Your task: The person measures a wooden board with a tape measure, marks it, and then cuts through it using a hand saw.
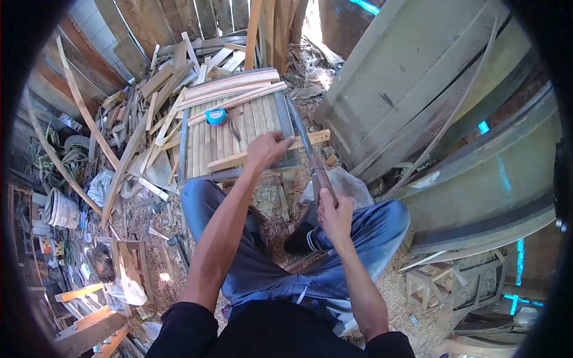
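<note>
My left hand is closed over a light wooden strip lying across the near end of a slatted wooden bench. Its thumb points right along the strip. In my right hand is a long narrow tool, grey toward its far end and brownish near my fingers; its exact kind I cannot tell. The tool slants up and away past the bench's right edge, crossing the strip in this view. A blue tape measure sits on the slats, below several long thin wood strips at the far end.
Scrap wood is heaped left of the bench. Large boards lean at the right, with curved panels nearer. A clear plastic bag lies beyond my right hand. Shavings cover the floor. A white bucket stands far left.
</note>
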Demonstrator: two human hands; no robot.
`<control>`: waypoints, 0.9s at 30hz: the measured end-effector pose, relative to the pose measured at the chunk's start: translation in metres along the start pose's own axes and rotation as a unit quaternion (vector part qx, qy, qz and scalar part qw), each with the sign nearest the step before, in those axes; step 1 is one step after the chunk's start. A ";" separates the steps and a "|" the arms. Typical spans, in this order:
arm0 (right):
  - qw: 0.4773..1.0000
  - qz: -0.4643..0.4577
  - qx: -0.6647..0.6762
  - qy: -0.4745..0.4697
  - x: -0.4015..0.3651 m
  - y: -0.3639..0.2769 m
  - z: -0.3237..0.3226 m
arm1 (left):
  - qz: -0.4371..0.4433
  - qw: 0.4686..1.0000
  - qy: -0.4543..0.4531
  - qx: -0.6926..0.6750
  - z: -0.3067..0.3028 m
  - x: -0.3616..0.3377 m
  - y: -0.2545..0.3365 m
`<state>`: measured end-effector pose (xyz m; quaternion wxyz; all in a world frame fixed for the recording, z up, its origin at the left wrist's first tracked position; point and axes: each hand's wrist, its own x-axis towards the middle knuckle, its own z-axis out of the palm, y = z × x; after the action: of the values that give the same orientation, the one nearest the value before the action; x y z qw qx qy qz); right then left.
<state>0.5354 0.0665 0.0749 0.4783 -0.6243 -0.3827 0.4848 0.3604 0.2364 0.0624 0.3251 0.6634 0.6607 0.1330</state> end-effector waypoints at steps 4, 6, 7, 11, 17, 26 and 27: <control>0.997 -0.046 -0.065 0.015 -0.011 0.007 -0.004 | 0.016 1.000 0.016 0.015 0.004 0.000 -0.003; 0.999 -0.018 -0.030 0.006 -0.010 0.004 -0.003 | 0.032 0.999 0.019 0.001 0.004 -0.002 -0.002; 0.998 -0.026 -0.047 0.020 -0.007 0.003 0.000 | 0.030 0.999 0.018 0.003 0.004 -0.005 -0.002; 0.996 -0.064 -0.055 0.042 0.016 0.008 0.011 | 0.061 0.997 0.050 -0.009 0.004 -0.010 0.000; 0.996 -0.058 -0.065 0.027 0.030 0.009 0.019 | 0.072 0.993 0.093 -0.001 0.009 -0.007 -0.004; 0.989 -0.039 -0.142 0.013 -0.005 -0.007 0.008 | -0.004 0.999 0.039 -0.014 0.007 -0.004 -0.004; 0.989 -0.037 -0.144 0.013 -0.011 -0.010 0.007 | -0.002 0.999 0.041 -0.011 0.005 -0.006 -0.002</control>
<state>0.5263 0.0606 0.0865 0.4060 -0.6785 -0.4652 0.3980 0.3610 0.2296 0.0588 0.3052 0.6523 0.6735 0.1664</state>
